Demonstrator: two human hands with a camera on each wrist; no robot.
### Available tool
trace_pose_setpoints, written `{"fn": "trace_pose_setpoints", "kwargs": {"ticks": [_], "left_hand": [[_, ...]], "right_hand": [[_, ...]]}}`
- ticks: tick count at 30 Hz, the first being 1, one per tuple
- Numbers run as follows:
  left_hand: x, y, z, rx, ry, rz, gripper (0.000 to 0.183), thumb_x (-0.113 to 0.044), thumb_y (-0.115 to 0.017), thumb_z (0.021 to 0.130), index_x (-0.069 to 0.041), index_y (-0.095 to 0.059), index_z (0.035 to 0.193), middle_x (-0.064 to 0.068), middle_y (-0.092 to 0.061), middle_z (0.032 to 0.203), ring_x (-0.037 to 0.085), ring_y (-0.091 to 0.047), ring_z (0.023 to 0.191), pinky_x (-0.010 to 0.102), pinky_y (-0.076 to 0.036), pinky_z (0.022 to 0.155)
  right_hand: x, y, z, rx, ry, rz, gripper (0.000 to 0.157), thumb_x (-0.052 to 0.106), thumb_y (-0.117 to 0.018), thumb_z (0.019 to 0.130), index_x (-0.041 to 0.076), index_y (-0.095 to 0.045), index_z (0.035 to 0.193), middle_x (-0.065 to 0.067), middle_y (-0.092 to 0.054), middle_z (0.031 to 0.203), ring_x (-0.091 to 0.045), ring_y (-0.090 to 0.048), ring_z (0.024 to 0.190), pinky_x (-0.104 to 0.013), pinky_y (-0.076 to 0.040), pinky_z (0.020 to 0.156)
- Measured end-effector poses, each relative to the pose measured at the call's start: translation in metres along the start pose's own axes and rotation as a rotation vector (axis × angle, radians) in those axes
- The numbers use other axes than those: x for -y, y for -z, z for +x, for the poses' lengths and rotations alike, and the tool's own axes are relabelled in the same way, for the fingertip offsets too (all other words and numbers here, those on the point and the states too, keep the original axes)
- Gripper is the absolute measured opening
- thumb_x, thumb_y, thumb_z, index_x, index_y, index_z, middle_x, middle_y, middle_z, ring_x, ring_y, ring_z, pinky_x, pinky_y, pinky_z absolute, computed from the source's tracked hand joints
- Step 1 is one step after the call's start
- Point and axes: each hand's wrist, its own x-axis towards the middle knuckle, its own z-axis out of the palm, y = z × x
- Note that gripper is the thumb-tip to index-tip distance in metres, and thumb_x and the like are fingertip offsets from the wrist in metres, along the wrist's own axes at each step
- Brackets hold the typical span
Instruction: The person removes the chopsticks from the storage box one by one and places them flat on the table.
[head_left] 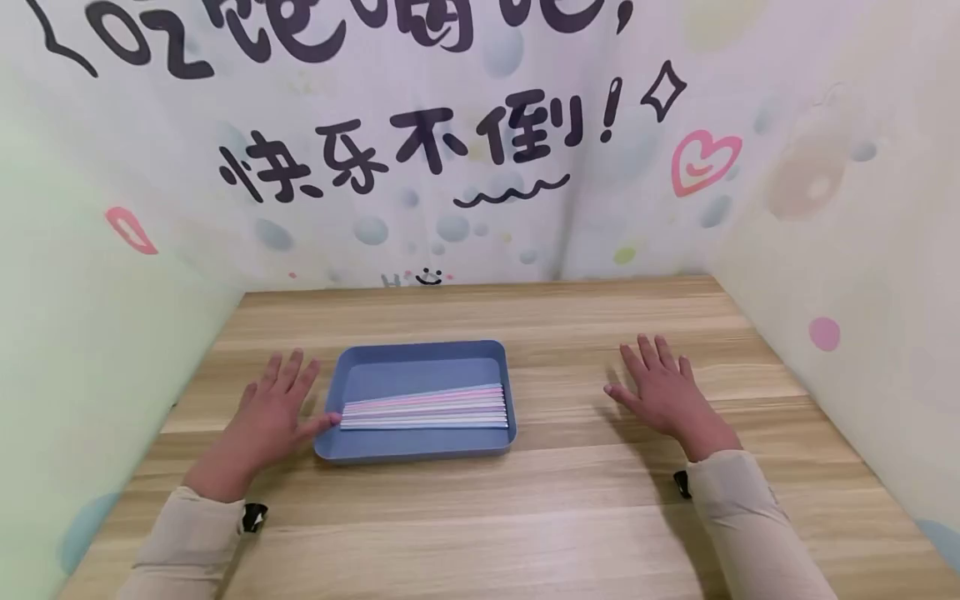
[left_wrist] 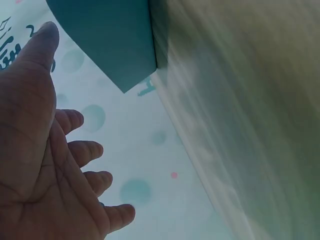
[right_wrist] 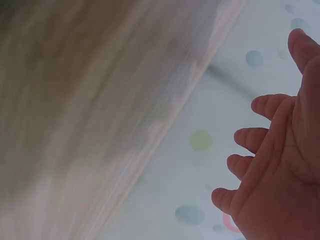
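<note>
A blue rectangular tray (head_left: 412, 367) lies on the wooden table, left of the middle. Inside it, a bundle of thin sticks like straws (head_left: 427, 408), white, pink and pale purple, lies side by side, fanning slightly apart toward the right. My left hand (head_left: 266, 421) is spread palm down beside the tray's left edge, its thumb overlapping the rim near the stick ends in the head view. The tray's wall (left_wrist: 110, 45) shows above that hand in the left wrist view. Well to the right of the tray, my right hand (head_left: 667, 400) is spread with straight fingers and holds nothing.
The wooden table (head_left: 570, 508) runs back to a white printed wall (head_left: 630, 217) with black lettering and coloured dots. Similar walls stand close along its left and right sides. A small black strap piece (head_left: 254, 517) shows at the left cuff, and another (head_left: 682, 484) at the right.
</note>
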Motion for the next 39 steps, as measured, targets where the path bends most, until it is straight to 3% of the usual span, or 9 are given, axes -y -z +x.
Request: {"fn": "trace_pose_setpoints", "kwargs": {"ticks": [6,19,32,39], "left_hand": [[-0.008,-0.009,-0.004,0.028,-0.038,-0.032,0.093,-0.057,-0.066,0.089,0.004,-0.032,0.151,0.034,-0.022,0.155,0.056,-0.015,0.141,0.075,-0.023,0.099],[-0.009,-0.005,-0.003,0.075,-0.086,-0.062,0.108,-0.065,-0.071,0.079,0.007,-0.031,0.151,0.035,-0.023,0.154,0.058,-0.018,0.138,0.076,-0.024,0.098],[-0.010,-0.010,0.000,0.135,-0.084,-0.072,0.127,-0.074,-0.071,0.071,0.012,-0.024,0.150,0.032,-0.024,0.155,0.054,-0.018,0.141,0.073,-0.024,0.101],[-0.014,-0.009,-0.001,0.165,-0.021,-0.096,0.126,-0.076,-0.069,0.071,0.008,-0.023,0.153,0.037,-0.020,0.154,0.059,-0.011,0.140,0.075,-0.022,0.100]], "right_hand": [[-0.004,-0.004,-0.002,0.012,0.012,-0.022,0.083,0.057,-0.045,0.100,-0.002,-0.024,0.155,-0.032,-0.011,0.159,-0.052,-0.002,0.145,-0.072,-0.007,0.106],[0.016,0.011,0.026,0.016,0.099,-0.065,0.081,0.055,-0.047,0.101,0.001,-0.023,0.156,-0.029,-0.012,0.160,-0.048,-0.002,0.146,-0.068,-0.008,0.109],[0.070,0.020,0.047,0.025,0.264,-0.204,0.078,0.055,-0.053,0.098,0.008,-0.031,0.156,-0.020,-0.017,0.162,-0.040,-0.007,0.149,-0.061,-0.013,0.113],[0.096,0.029,0.062,-0.008,0.438,-0.337,0.073,0.054,-0.056,0.098,0.010,-0.038,0.153,-0.018,-0.033,0.157,-0.038,-0.030,0.143,-0.058,-0.028,0.109]]}}
